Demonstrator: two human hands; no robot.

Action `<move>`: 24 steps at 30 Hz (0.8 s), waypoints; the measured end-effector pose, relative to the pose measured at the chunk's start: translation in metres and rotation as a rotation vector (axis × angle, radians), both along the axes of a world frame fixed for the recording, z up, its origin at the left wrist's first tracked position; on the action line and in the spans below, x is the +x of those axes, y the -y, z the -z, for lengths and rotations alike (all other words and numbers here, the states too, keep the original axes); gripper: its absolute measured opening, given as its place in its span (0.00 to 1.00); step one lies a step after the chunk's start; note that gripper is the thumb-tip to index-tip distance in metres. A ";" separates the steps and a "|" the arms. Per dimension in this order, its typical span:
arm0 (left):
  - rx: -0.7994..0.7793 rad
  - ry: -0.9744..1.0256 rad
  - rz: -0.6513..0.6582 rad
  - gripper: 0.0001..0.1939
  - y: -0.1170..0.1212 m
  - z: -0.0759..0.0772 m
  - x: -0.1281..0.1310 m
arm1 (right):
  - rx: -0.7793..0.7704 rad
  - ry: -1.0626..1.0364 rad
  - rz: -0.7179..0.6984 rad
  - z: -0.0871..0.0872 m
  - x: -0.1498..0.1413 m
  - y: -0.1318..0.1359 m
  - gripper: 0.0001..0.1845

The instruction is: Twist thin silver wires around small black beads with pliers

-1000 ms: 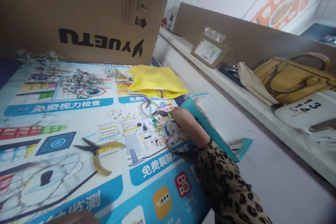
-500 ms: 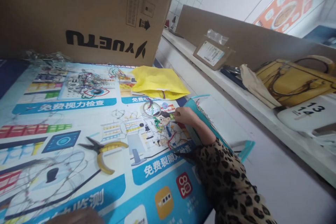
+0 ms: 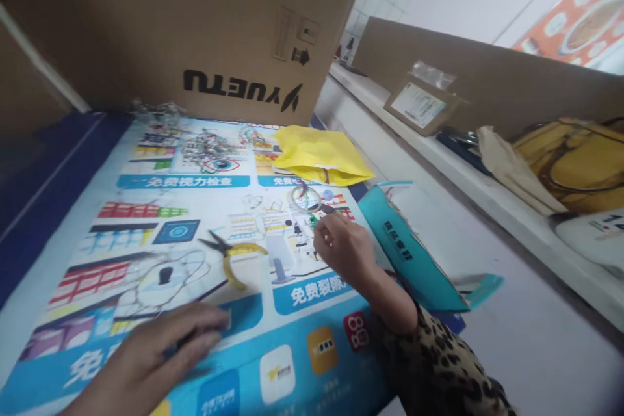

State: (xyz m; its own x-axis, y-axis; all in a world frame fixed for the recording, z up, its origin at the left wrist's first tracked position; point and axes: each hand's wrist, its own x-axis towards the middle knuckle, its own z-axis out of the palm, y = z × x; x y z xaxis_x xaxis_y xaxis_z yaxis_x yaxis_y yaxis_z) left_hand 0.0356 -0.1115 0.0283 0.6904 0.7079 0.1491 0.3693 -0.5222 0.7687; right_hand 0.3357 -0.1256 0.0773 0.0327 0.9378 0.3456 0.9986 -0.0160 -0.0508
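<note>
Head view: can see right hand (image 3: 344, 247) with inward-curled, closed fingers, cannot tell whether around anything; left hand (image 3: 168, 344) with parted, slightly blurred fingers; pale ring-shaped coil (image 3: 306, 208) just beyond right fingers, yellow pouch (image 3: 322, 151) farther beyond, teal box (image 3: 412, 252) to their right; yellow-handled pliers (image 3: 244, 249) near, ahead of left fingertips

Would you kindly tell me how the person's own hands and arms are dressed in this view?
Both the left hand and the right hand are bare, without gloves. The right arm wears a leopard-print sleeve, tan with black spots, that ends short of the wrist, leaving some forearm uncovered. No sleeve shows on the left arm.
</note>
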 end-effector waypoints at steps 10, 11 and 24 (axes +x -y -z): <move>-0.344 0.231 -0.270 0.15 -0.019 -0.039 0.002 | 0.076 0.024 -0.366 0.004 -0.110 -0.018 0.09; -0.335 0.231 -0.280 0.12 -0.021 -0.039 0.000 | 0.073 -0.001 -0.385 0.006 -0.116 -0.022 0.09; -0.406 0.309 -0.340 0.07 -0.060 -0.031 -0.020 | -0.248 -0.838 -0.531 0.011 -0.132 -0.071 0.06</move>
State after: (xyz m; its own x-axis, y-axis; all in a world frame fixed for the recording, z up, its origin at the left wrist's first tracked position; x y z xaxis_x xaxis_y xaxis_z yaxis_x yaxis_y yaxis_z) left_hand 0.0155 -0.0516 0.0590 0.3840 0.9231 -0.0213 0.1915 -0.0571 0.9798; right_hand 0.2035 -0.0550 0.0665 -0.2661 0.9437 0.1967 0.5244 0.3129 -0.7919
